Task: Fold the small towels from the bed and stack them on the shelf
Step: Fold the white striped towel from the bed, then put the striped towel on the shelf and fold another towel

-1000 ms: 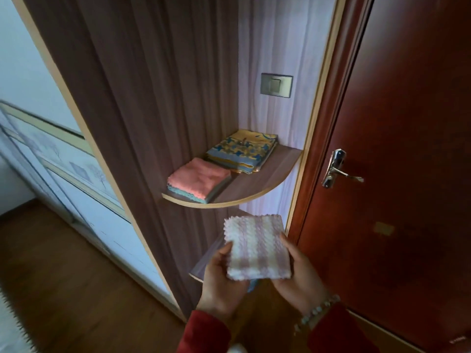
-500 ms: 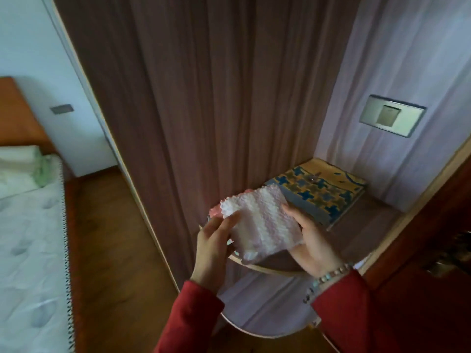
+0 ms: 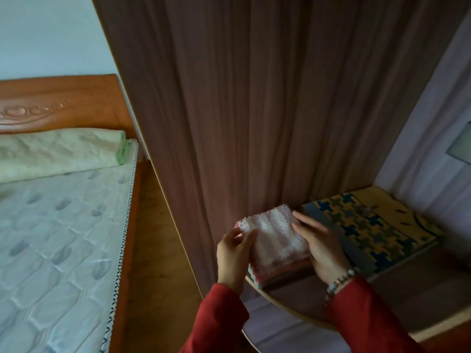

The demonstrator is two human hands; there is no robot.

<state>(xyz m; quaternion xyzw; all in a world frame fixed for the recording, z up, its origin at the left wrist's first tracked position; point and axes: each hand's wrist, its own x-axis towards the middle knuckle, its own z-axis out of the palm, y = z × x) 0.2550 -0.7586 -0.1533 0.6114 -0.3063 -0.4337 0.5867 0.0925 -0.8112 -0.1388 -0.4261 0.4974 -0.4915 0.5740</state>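
A folded white towel [image 3: 274,238] with faint pink stripes lies on top of a folded pink towel [image 3: 283,272], and the two make a small stack at the left front of a curved wooden shelf [image 3: 407,296]. The left hand [image 3: 235,256] holds the stack's left edge, thumb on top of the white towel and fingers curled against its side. The right hand [image 3: 319,244] lies along the right edge with its fingers fairly straight, pressing on the white towel; a bead bracelet [image 3: 340,281] circles that wrist, and both arms wear red sleeves [image 3: 369,319]. Just right of the stack, farther back on the same shelf, a blue-and-yellow patterned towel [image 3: 369,230] lies folded flat. The shelf sits in the corner between a dark wood panel [image 3: 242,110] and a pale wall. To the left, well apart from the shelf, stands a bed [image 3: 58,238] with a quilted mattress, a pale green pillow [image 3: 58,151] and a carved wooden headboard [image 3: 58,103].
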